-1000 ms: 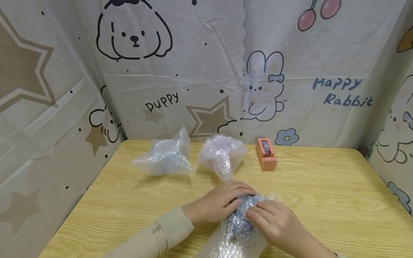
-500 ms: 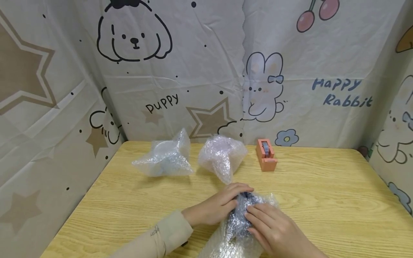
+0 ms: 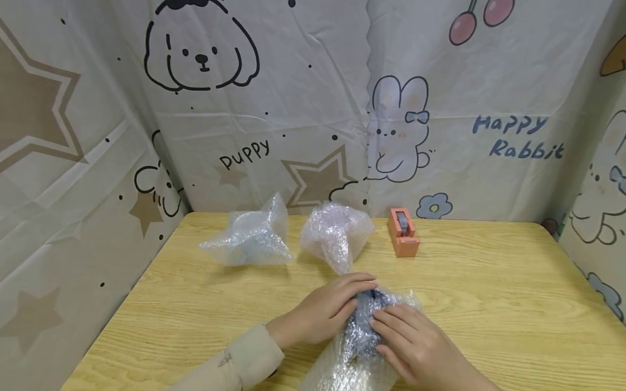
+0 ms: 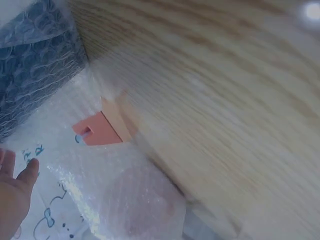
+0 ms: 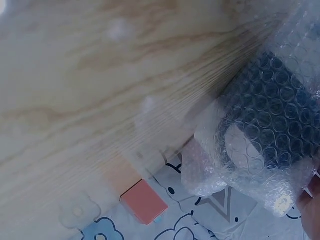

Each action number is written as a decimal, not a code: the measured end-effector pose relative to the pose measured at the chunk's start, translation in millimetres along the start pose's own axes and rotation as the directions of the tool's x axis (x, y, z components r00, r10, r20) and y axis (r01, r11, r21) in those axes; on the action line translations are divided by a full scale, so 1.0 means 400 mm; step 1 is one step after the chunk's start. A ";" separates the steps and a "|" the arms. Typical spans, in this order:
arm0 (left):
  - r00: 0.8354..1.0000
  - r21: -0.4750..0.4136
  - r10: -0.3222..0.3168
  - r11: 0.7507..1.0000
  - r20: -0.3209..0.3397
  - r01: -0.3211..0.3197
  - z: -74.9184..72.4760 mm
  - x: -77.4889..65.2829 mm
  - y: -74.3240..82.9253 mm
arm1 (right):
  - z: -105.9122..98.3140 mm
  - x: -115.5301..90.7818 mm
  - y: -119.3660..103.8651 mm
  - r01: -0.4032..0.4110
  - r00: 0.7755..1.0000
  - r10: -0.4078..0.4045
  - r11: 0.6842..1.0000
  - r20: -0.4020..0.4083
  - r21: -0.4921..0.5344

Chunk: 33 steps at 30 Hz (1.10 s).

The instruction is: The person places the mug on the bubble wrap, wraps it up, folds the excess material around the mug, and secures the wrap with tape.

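Observation:
A dark blue item, its kind hidden by the wrapping, lies in clear bubble wrap [image 3: 354, 369] at the table's near side. In the right wrist view the blue item [image 5: 275, 110] shows through the bubbles with a pale patch. My left hand [image 3: 329, 308] lies along its left side, fingers reaching over the far end. My right hand [image 3: 415, 342] presses the wrap from the right, fingers laid on top and thumb lower down. At the left wrist view's edge, part of the left hand [image 4: 15, 200] shows, thumb and finger apart.
Two bubble-wrapped bundles, a pale bluish one [image 3: 251, 239] and a pinkish one [image 3: 337, 233], stand toward the back of the wooden table [image 3: 494, 293]. To their right stands an orange tape dispenser [image 3: 404, 233]. A printed cloth [image 3: 303, 98] hangs behind.
My left fingers have drawn back a little to the left, so more blue shows at the far end. The right hand has shifted slightly nearer, its thumb now showing. Bundles and dispenser stay put.

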<state>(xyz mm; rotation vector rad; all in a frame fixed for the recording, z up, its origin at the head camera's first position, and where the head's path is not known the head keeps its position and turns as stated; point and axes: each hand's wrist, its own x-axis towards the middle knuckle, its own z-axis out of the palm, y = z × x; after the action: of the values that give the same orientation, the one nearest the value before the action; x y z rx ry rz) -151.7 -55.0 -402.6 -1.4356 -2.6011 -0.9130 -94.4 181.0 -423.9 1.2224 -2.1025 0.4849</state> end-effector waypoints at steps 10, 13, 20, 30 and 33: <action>0.969 0.227 0.227 0.953 -0.097 -0.201 -0.039 -0.078 0.029 | 0.008 0.007 -0.004 0.019 0.999 -0.019 1.000 -0.033 -0.007; 0.944 0.309 0.316 0.911 -0.097 -0.273 -0.053 -0.108 0.056 | 0.010 0.006 -0.003 0.025 0.999 -0.025 1.000 -0.043 -0.003; 0.882 0.437 0.472 0.796 -0.012 -0.419 -0.065 -0.154 0.118 | 0.005 0.005 0.000 0.012 0.999 -0.012 1.000 -0.037 0.001; 0.814 0.666 0.441 0.481 0.379 -0.570 -0.084 -0.228 0.161 | -0.004 0.007 -0.001 -0.031 0.999 0.031 0.999 0.011 0.013; 0.736 0.708 0.456 0.275 0.500 -0.651 -0.079 -0.246 0.155 | -0.002 0.007 -0.001 -0.030 1.000 0.030 0.999 0.002 0.015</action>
<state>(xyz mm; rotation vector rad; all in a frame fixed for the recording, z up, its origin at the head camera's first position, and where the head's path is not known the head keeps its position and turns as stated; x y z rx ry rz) -54.3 -121.2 -376.4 -1.8403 -1.7544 0.6210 -94.7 179.6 -421.3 1.2013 -2.1249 0.5146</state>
